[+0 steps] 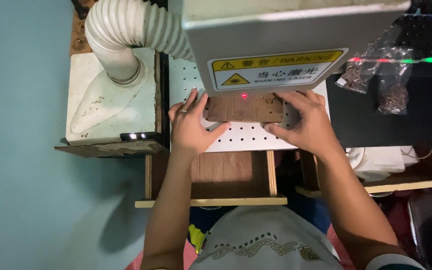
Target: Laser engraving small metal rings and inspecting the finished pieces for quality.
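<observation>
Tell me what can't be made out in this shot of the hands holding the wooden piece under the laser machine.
Head view only:
- Far edge of the wooden piece: covered by the laser head.
- Its two ends: under the left hand and right hand.
- Contents of the plastic bags: too small and dark.
- Open drawer: its inside is shadowed.
- Hose: cut off at the top edge.

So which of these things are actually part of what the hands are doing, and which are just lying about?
In use:
left hand and right hand, each on one end of the flat brown wooden block
white perforated metal plate under it
grey machine head with yellow warning label

Lying about:
clear plastic bags of dark bits
ribbed white hose
open wooden drawer
</observation>
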